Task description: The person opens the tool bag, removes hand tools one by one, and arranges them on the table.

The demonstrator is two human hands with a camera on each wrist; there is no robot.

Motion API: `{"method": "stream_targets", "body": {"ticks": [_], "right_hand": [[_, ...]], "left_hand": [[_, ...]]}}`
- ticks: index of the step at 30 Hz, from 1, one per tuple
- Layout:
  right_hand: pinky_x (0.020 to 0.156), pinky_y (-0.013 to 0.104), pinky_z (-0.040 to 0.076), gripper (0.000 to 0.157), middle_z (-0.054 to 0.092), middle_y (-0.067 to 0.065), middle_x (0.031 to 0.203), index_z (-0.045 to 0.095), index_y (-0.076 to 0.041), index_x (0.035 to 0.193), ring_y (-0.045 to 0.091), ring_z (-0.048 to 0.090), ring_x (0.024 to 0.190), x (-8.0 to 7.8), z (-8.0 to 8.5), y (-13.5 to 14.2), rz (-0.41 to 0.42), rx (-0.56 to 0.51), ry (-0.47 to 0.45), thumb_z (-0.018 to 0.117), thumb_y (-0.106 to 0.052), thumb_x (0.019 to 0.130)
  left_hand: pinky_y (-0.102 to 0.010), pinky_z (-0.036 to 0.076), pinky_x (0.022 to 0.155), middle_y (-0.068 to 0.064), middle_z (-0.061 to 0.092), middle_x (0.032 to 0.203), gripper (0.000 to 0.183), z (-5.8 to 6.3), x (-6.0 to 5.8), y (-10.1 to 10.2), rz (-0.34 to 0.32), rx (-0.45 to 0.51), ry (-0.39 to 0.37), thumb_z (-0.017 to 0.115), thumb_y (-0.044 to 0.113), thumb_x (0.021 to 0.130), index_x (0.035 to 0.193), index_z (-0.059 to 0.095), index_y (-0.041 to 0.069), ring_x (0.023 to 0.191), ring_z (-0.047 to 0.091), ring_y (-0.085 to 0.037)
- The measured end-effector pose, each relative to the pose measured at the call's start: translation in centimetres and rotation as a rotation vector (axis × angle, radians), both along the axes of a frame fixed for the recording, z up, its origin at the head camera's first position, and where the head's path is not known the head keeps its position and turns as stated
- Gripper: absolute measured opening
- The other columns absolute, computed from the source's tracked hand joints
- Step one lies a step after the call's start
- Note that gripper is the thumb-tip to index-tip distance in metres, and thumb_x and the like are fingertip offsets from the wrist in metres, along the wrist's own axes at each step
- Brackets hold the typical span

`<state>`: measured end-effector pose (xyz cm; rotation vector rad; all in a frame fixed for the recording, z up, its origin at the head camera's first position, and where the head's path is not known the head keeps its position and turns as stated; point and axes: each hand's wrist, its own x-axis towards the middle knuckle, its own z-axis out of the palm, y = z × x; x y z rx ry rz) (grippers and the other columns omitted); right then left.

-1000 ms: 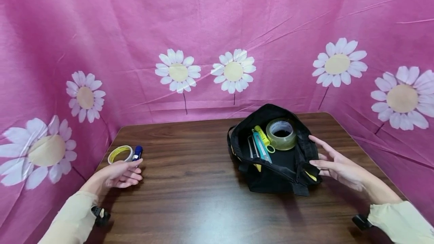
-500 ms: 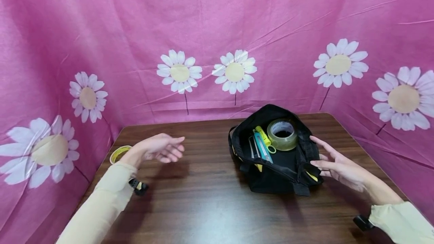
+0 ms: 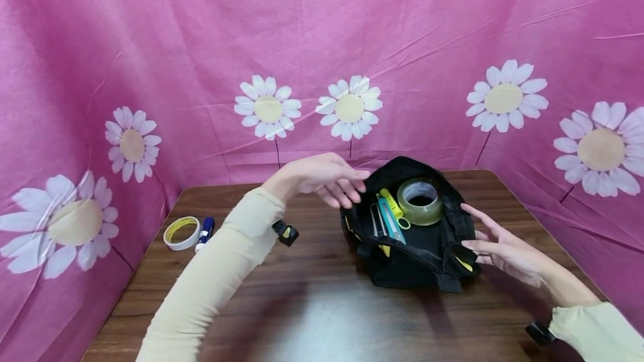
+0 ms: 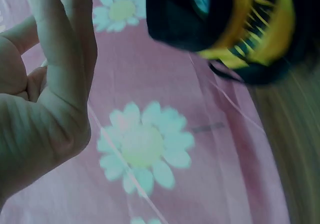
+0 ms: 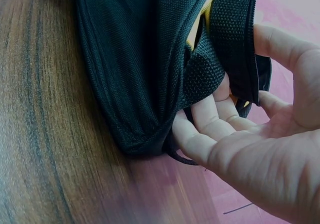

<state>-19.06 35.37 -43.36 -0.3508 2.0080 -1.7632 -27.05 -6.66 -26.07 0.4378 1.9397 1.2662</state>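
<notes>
A black zip bag (image 3: pixel 402 267) stands unzipped on the table at centre right. Inside it lie a clear packing tape roll (image 3: pixel 419 201), a yellow tube like a highlighter (image 3: pixel 391 203) and a teal utility knife (image 3: pixel 391 221). My left hand (image 3: pixel 327 177) hovers at the bag's left rim, fingers loosely bent and holding nothing. In the left wrist view the bag (image 4: pixel 265 29) appears with a yellow-printed side. My right hand (image 3: pixel 513 253) holds the bag's right side. The right wrist view shows its fingers (image 5: pixel 200 146) tucked behind the black webbing.
On the left of the brown wooden table (image 3: pixel 261 317) lie a white tape roll with yellow inner ring (image 3: pixel 182 233) and a blue-and-white tube (image 3: pixel 205 232). A pink cloth with daisies (image 3: pixel 302 27) hangs round the back and sides.
My left hand has swept right and away from the tape roll and blue tube to the bag's rim, uncovering both. The right hand stays on the bag.
</notes>
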Motion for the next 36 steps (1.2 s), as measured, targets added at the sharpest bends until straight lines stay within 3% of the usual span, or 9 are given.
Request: {"method": "stream_targets", "body": {"ticks": [6, 10, 15, 19, 21, 24, 30, 33, 36], "right_hand": [[0.091, 0.034, 0.053, 0.081, 0.022, 0.009, 0.152, -0.001, -0.039, 0.162, 0.004, 0.055, 0.122, -0.1, 0.0, 0.1, 0.012, -0.005, -0.001, 0.047, -0.005, 0.107], [0.091, 0.033, 0.054, 0.081, 0.031, 0.0, 0.146, 0.0, -0.038, 0.163, 0.006, 0.056, 0.122, -0.2, 0.1, 0.2, 0.019, -0.017, 0.012, 0.047, -0.004, 0.107], [0.089, 0.035, 0.055, 0.08, 0.039, -0.005, 0.142, 0.001, -0.038, 0.163, 0.008, 0.057, 0.12, -0.2, 0.2, 0.2, 0.02, -0.026, 0.014, 0.047, -0.003, 0.107], [0.09, 0.036, 0.054, 0.081, 0.038, -0.004, 0.143, 0.001, -0.038, 0.162, 0.008, 0.057, 0.121, -0.1, 0.1, 0.2, 0.014, -0.019, 0.003, 0.047, -0.004, 0.107], [0.091, 0.036, 0.054, 0.081, 0.037, -0.002, 0.144, 0.0, -0.038, 0.163, 0.008, 0.057, 0.121, 0.0, 0.1, 0.1, 0.017, -0.022, 0.003, 0.047, -0.004, 0.107], [0.092, 0.035, 0.054, 0.081, 0.033, 0.0, 0.145, 0.0, -0.038, 0.163, 0.007, 0.056, 0.122, 0.1, 0.0, 0.1, 0.015, -0.022, -0.001, 0.048, -0.004, 0.106], [0.093, 0.034, 0.053, 0.082, 0.037, 0.0, 0.145, 0.0, -0.038, 0.163, 0.006, 0.056, 0.123, 0.1, 0.0, 0.0, 0.017, -0.031, 0.002, 0.048, -0.003, 0.106], [0.093, 0.034, 0.053, 0.081, 0.033, 0.003, 0.146, 0.0, -0.038, 0.163, 0.006, 0.055, 0.123, 0.1, 0.1, 0.1, 0.016, -0.024, 0.005, 0.048, -0.004, 0.106], [0.092, 0.034, 0.054, 0.081, 0.031, 0.004, 0.146, 0.001, -0.038, 0.163, 0.006, 0.056, 0.122, 0.1, 0.1, 0.1, 0.013, -0.02, 0.006, 0.048, -0.004, 0.106]], "left_hand": [[-0.028, 0.06, 0.057, -0.015, 0.074, 0.091, 0.039, 1.1, -0.5, 4.3, -0.033, 0.015, -0.01, 0.065, 0.04, 0.1, 0.105, 0.073, 0.001, 0.068, 0.071, -0.018], [-0.029, 0.061, 0.061, -0.017, 0.074, 0.096, 0.037, 0.8, -1.3, 6.1, -0.03, 0.017, -0.004, 0.066, 0.037, 0.1, 0.105, 0.073, 0.001, 0.069, 0.07, -0.019], [-0.031, 0.061, 0.066, -0.021, 0.072, 0.11, 0.037, -0.5, -2.5, 7.6, -0.019, 0.005, -0.018, 0.066, 0.036, 0.101, 0.111, 0.072, 0.001, 0.072, 0.069, -0.02], [-0.031, 0.06, 0.069, -0.015, 0.073, 0.1, 0.038, -1.7, -3.2, 8.8, 0.003, 0.002, -0.058, 0.066, 0.034, 0.101, 0.116, 0.071, -0.001, 0.072, 0.068, -0.02], [-0.033, 0.061, 0.073, -0.01, 0.072, 0.09, 0.037, -2.3, -3.4, 9.4, 0.017, 0.019, -0.09, 0.066, 0.032, 0.101, 0.114, 0.071, -0.001, 0.073, 0.068, -0.021], [-0.039, 0.061, 0.084, -0.011, 0.07, 0.091, 0.029, -3.1, -3.5, 10.1, 0.033, 0.064, -0.138, 0.066, 0.029, 0.101, 0.107, 0.072, 0.001, 0.076, 0.068, -0.023], [-0.046, 0.055, 0.096, -0.018, 0.068, 0.113, 0.038, -4.9, -3.6, 11.1, 0.07, 0.094, -0.177, 0.068, 0.024, 0.1, 0.126, 0.064, -0.002, 0.102, 0.069, -0.032], [-0.046, 0.054, 0.099, -0.022, 0.063, 0.129, 0.047, -5.9, -3.7, 11.1, 0.097, 0.084, -0.202, 0.068, 0.023, 0.1, 0.137, 0.056, -0.002, 0.122, 0.06, -0.039], [-0.048, 0.051, 0.102, -0.025, 0.055, 0.141, 0.053, -7.0, -3.8, 11.0, 0.135, 0.082, -0.228, 0.068, 0.022, 0.1, 0.144, 0.05, 0.0, 0.132, 0.051, -0.042]]}}
